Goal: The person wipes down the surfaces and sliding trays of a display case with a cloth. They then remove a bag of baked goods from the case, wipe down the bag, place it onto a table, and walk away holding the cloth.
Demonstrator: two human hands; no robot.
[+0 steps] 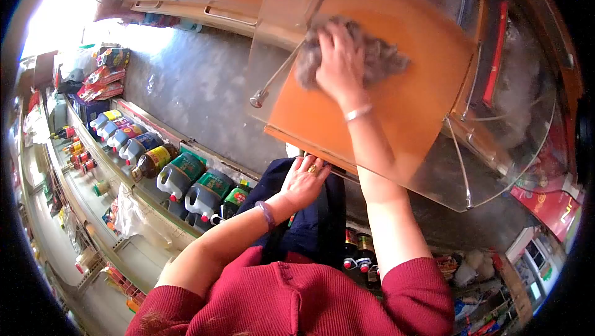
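Observation:
My right hand (341,69) presses a crumpled grey cloth (381,63) against an orange wooden board (409,119), its fingers bent over the cloth. A bracelet circles that wrist. My left hand (304,181) is at the board's near edge, back of the hand up and fingers stretched out. It wears a ring and a bangle, and nothing shows in its grasp. Beside its fingertips is a small shiny metal part (293,150). A clear panel with rounded corners (496,168) surrounds the board, with thin metal rods (460,162) fixed to it.
Large dark-liquid jugs (180,172) and bottles line the low shelf on the left. Stacked red packets (102,82) stand farther back. Grey floor (198,88) stretches beyond the board. Behind it is a cabinet with metal handles (229,17). Assorted goods (477,268) lie at the lower right.

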